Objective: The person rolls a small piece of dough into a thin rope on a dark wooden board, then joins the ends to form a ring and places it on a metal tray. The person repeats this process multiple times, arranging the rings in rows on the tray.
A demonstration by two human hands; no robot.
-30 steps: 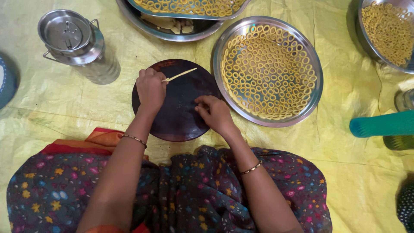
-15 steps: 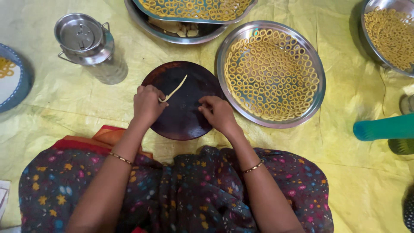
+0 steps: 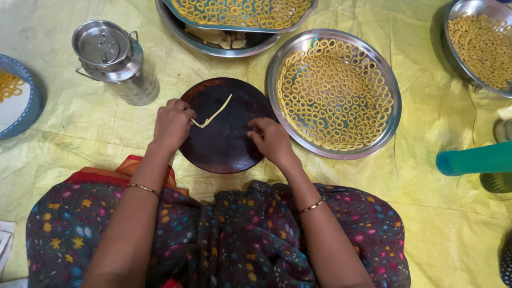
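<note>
So the left hand [image 3: 172, 124] has its fingers pinching one end of a thin dough strip [image 3: 213, 114] lying on the dark round board [image 3: 224, 154]. The right hand [image 3: 271, 140] rests curled on the board's right side, fingers bunched. Looks like shaping's underway; curling the strip into a ring needs a gentle touch.

I see dough strip [image 3: 212, 116] on round board [image 3: 226, 154] centre; lidded can [image 3: 114, 61] left of it, ring-filled tray [image 3: 392, 125] right, another tray [image 3: 184, 24] behind.
</note>
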